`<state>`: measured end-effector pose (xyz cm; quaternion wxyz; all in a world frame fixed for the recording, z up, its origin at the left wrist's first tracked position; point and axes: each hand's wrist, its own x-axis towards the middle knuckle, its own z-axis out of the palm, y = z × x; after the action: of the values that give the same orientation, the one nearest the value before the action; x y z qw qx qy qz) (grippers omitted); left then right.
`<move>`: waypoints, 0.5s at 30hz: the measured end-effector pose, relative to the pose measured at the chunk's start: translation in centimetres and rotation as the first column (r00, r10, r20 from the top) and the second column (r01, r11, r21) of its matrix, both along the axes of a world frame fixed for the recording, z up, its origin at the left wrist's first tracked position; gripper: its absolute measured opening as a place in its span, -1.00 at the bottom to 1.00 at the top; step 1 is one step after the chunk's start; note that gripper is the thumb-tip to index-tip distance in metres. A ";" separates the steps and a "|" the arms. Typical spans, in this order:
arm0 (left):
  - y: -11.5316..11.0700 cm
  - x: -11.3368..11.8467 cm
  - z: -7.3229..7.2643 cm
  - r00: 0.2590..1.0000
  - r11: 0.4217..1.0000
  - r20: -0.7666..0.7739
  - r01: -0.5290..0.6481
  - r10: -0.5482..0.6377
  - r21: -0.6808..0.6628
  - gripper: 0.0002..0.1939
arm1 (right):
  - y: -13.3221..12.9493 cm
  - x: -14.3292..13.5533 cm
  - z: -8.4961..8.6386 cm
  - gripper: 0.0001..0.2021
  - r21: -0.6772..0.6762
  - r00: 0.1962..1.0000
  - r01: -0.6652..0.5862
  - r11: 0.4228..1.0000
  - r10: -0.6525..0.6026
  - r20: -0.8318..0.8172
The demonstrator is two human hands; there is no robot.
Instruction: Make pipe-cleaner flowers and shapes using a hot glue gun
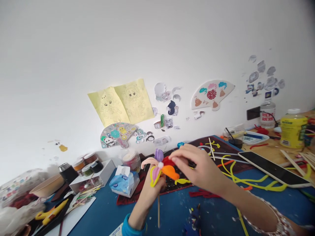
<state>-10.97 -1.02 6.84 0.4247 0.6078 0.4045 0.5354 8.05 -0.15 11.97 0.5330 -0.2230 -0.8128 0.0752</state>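
Fuzzy wire flower (pixel 162 168) on thin stick, above blue worktop (pixel 177 209). Left hand (pixel 154 188) fingers closed round stick below bloom; right hand (pixel 197 167) fingers pinching orange petal. Likely light, bendy, easily deformed; hold by stick.

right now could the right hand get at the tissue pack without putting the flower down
Probably not easily: the right hand is pinching the pipe-cleaner flower, and the left hand holding its stick stands between it and the tissue pack.
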 end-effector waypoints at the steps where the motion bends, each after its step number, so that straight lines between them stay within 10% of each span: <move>1: -0.2 0.2 0.3 0.996 0.997 0.063 0.067 -0.064 -0.048 -0.62 | 0.4 0.4 0.1 -0.81 -0.113 1.000 0.026 0.993 -0.027 -0.001; 4: -0.4 0.5 1.1 0.951 0.975 0.244 0.211 -0.189 -0.069 -0.39 | 1.9 1.1 -0.1 -0.73 -0.390 0.977 0.071 0.918 0.015 0.213; 7: -0.4 0.5 1.8 0.903 0.975 0.379 0.222 -0.203 -0.006 -0.37 | 3.3 0.2 -1.5 -0.69 -0.617 0.859 -0.091 0.782 0.375 0.348; 10: -0.6 0.4 2.3 0.871 0.981 0.461 0.194 -0.168 -0.009 -0.49 | 3.7 -2.2 -3.5 -0.71 -0.812 0.702 -0.278 0.514 0.685 0.193; 15: -0.8 0.3 2.4 0.868 0.982 0.486 0.162 -0.097 -0.093 -0.88 | 2.8 -5.3 -5.6 -0.76 -0.833 0.648 -0.473 0.288 0.754 -0.107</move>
<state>-10.65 -1.81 9.29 0.5853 0.4531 0.2791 0.6118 2.71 2.61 6.34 0.1632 -0.1115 -0.7758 0.5993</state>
